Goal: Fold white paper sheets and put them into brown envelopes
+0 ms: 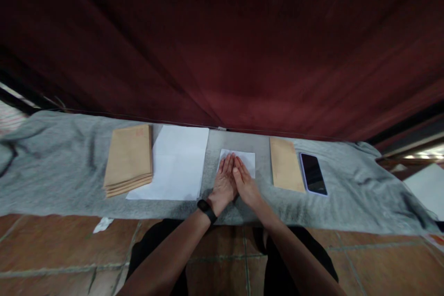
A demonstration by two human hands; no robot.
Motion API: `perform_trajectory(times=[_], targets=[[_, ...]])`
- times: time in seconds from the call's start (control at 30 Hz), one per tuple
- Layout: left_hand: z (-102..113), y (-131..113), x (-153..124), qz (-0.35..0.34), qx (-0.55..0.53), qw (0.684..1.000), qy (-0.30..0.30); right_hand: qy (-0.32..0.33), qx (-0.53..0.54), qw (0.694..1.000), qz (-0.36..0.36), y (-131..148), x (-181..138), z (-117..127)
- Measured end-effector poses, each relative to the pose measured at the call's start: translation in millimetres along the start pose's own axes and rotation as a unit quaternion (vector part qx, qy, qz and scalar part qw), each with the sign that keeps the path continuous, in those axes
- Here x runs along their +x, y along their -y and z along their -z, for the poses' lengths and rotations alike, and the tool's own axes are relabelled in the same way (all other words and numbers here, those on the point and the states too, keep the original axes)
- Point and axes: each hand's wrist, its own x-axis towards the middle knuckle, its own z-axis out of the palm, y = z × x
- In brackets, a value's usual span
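Note:
A small folded white paper (247, 159) lies on the grey cloth (52, 166) in front of me. My left hand (224, 184) rests flat on it with fingers stretched out and together; a black band is on that wrist. My right hand (245, 182) lies flat beside it, fingers extended, the two hands touching side by side on the paper. Neither hand holds anything.
A stack of brown envelopes (129, 159) sits at the left, next to a stack of white sheets (176, 162). A single brown envelope (286, 164) and a black phone (312, 173) lie at the right. A dark red curtain (222, 41) hangs behind. Tiled floor (52, 249) is below.

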Motion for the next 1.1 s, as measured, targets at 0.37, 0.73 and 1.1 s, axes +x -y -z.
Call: perform_trajectory(times=[0.37, 0.73, 1.1], targets=[[8.3, 12.8, 4.4, 0.045, -0.005, 0.998, 0.033, 0.003, -0.187, 0.982, 0.023, -10.3, -7.7, -4.0], [13.6, 25.5, 4.6, 0.107, 0.007, 0.994, 0.030, -0.067, -0.299, 0.952, 0.010, -34.1, -13.2, 3.0], [20.8, 33.0, 4.9, 0.148, 0.045, 0.988, -0.007, -0.117, -0.301, 0.946, -0.033, -49.6, -20.8, 10.6]])
